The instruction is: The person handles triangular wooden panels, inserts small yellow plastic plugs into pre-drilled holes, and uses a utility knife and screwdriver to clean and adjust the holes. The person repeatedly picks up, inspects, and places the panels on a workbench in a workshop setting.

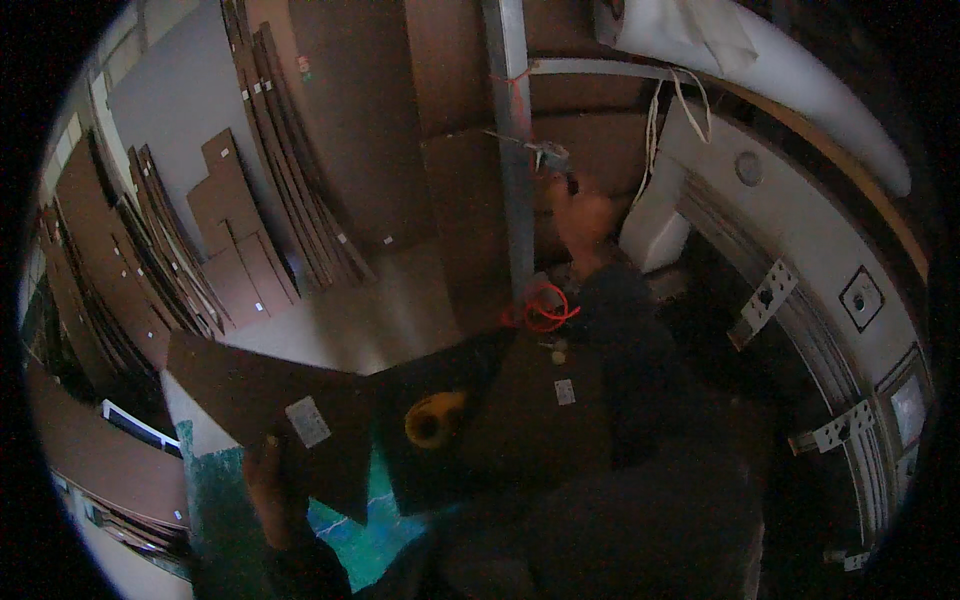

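My right hand [585, 222] is raised at the far side, next to a grey metal post. Its fingers are closed round the handle of an air blow gun [552, 157], whose thin nozzle points left across the post. At the lower left, my left hand [266, 490] grips the near edge of a brown board [270, 390], thumb on top. The board has slanted edges and a white label [307, 422]. A yellow tape roll [436, 419] lies on a dark surface to its right, beside another brown board [530, 410] with a small label.
A red coiled hose [546, 307] hangs by the metal post [512, 150]. Tall brown panels [290, 150] lean against the far wall and at left. On the right stands a pale machine frame [770, 190] with perforated brackets; a white wrapped roll [760, 70] lies above it.
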`<act>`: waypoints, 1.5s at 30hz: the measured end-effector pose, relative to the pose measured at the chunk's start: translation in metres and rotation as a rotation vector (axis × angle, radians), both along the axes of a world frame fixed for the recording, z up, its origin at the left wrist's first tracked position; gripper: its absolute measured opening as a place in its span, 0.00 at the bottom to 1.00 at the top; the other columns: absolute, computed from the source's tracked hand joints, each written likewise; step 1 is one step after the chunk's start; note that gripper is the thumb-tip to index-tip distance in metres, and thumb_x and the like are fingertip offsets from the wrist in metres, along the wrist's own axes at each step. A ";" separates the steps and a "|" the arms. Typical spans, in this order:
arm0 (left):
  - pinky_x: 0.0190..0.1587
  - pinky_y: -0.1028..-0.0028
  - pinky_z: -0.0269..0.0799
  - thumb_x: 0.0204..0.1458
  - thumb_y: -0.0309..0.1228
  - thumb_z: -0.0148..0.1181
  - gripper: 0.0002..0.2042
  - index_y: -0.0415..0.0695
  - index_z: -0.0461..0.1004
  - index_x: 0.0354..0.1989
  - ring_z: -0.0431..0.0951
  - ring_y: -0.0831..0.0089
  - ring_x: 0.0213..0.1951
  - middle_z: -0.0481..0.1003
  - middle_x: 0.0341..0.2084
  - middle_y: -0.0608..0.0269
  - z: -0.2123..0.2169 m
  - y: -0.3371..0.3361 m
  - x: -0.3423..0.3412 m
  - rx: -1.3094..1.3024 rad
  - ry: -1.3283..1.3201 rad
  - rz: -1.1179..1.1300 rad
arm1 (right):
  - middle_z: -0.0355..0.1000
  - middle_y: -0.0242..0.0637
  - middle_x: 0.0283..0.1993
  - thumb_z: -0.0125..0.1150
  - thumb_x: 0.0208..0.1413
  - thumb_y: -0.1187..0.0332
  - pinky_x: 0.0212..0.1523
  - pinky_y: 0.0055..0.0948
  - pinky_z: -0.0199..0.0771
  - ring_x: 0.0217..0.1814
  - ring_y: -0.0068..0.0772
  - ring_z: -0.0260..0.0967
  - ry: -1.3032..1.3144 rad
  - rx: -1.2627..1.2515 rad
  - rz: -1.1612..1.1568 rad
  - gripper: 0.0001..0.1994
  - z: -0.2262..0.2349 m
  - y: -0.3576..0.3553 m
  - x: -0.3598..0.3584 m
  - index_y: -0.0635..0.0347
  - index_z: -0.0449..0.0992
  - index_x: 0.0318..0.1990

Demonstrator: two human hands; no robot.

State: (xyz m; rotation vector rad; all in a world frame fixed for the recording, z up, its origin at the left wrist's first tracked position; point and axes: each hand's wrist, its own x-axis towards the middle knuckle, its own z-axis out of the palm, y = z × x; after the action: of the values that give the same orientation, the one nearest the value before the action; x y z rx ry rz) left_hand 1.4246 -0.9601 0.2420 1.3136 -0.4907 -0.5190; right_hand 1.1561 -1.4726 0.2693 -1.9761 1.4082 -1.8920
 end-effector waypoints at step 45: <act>0.50 0.61 0.83 0.62 0.28 0.64 0.18 0.34 0.74 0.58 0.83 0.62 0.47 0.81 0.49 0.54 -0.008 0.000 0.016 -0.137 -0.021 -0.049 | 0.79 0.50 0.33 0.70 0.62 0.60 0.34 0.37 0.77 0.32 0.40 0.79 0.597 -0.277 1.295 0.17 0.111 0.290 0.115 0.63 0.79 0.50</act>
State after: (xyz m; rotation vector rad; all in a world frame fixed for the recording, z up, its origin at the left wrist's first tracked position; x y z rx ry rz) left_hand 1.4407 -0.9605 0.2343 1.1789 -0.5673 -0.5037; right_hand 1.2716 -1.1829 0.3805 -2.6045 -0.3023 -0.9120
